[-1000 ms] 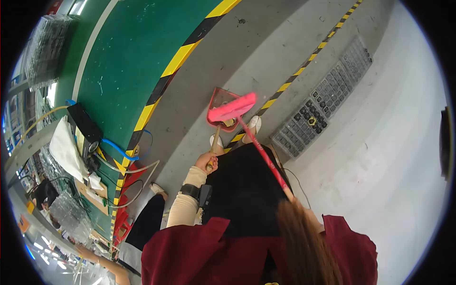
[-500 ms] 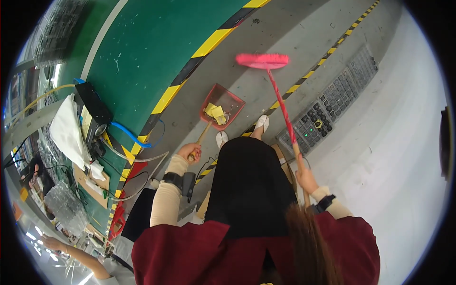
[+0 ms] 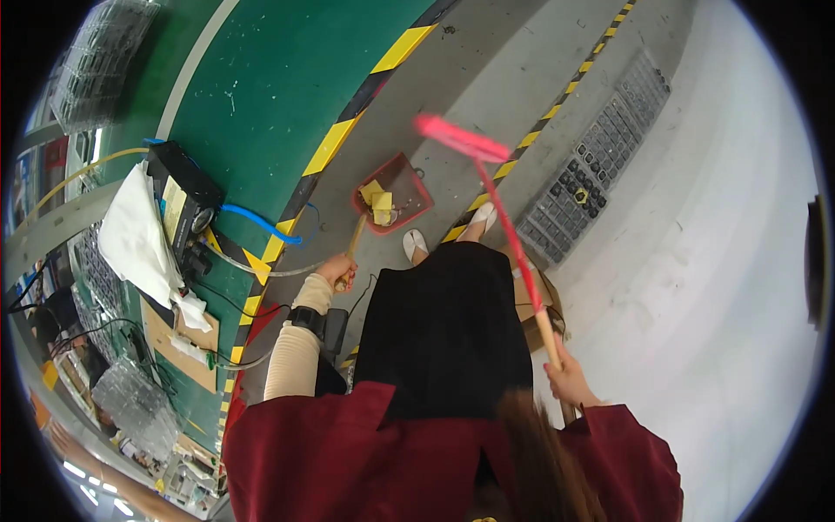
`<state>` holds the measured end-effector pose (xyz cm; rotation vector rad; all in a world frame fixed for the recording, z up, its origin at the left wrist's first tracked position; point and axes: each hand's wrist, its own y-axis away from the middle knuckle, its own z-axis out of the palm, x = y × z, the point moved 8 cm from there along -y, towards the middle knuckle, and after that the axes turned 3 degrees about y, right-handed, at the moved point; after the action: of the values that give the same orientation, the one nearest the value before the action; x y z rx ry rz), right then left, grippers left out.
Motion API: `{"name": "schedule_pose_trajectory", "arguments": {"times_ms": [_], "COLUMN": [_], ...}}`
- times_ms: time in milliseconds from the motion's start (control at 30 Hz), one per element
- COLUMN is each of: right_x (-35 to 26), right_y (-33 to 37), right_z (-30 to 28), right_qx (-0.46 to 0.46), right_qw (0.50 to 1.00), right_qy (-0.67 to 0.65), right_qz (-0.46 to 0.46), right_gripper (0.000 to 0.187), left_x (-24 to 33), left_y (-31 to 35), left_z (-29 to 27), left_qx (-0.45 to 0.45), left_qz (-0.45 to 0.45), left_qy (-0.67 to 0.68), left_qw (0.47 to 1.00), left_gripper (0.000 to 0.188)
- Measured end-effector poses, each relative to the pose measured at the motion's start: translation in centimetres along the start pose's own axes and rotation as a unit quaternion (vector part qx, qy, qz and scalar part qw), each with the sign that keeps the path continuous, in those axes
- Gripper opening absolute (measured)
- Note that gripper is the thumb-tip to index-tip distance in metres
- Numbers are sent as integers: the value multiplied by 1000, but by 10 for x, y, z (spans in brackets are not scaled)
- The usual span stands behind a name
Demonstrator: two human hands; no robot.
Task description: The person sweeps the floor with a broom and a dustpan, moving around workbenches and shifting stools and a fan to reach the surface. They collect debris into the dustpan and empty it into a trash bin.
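Observation:
My left hand (image 3: 339, 271) is closed round the end of the light wooden handle of a red dustpan (image 3: 417, 202). The dustpan is at the floor, just ahead of my feet, and carries yellow pieces (image 3: 381, 201) with smaller bits of debris. To the right, my right hand (image 3: 570, 380) grips the pale lower part of a broom (image 3: 513, 244) with a pink-red pole. Its pink bristle head (image 3: 461, 139) lies beyond the dustpan, tilted and slightly blurred; I cannot tell whether it touches the floor.
Clear trays with dark round parts (image 3: 600, 161) line the right side. Next to my legs stands a cardboard box (image 3: 548, 300). Left is a green surface (image 3: 270, 96) with black-and-yellow edging, a black device (image 3: 183, 183), white cloth (image 3: 130, 230) and hoses. Another person's arm (image 3: 113, 477) shows lower left.
My right hand has drawn back toward my body with the broom. The broom head has come nearer and turned, its right end now closer to me. The whole view has shifted a little.

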<state>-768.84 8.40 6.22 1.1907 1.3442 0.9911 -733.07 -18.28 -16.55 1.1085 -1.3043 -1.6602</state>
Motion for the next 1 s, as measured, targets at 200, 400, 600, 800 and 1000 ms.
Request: {"name": "schedule_pose_trajectory", "arguments": {"times_ms": [200,400,600,800,1000], "right_x": [3,15,-20,-70,-6], "right_y": [-30,-11,9,-51,-59], "right_z": [31,116,88,48,97], "right_qx": [-25,-167,-88,50,-25], "right_qw": [971,940,988,974,984], "right_qy": [-229,-292,-39,138,151], "right_qz": [61,63,-118,-174,-87], "right_gripper": [66,63,59,59,60], "left_x": [17,12,-27,-61,-72], "left_y": [-20,-34,-11,1,3], "left_z": [-24,-50,-63,-70,-66], "left_qx": [21,27,17,12,-23], "left_qz": [-10,-11,-9,-54,-53], "left_qy": [-101,-97,-75,76,92], "left_qw": [995,995,997,996,994], "left_gripper": [6,7,10,10,19]}}
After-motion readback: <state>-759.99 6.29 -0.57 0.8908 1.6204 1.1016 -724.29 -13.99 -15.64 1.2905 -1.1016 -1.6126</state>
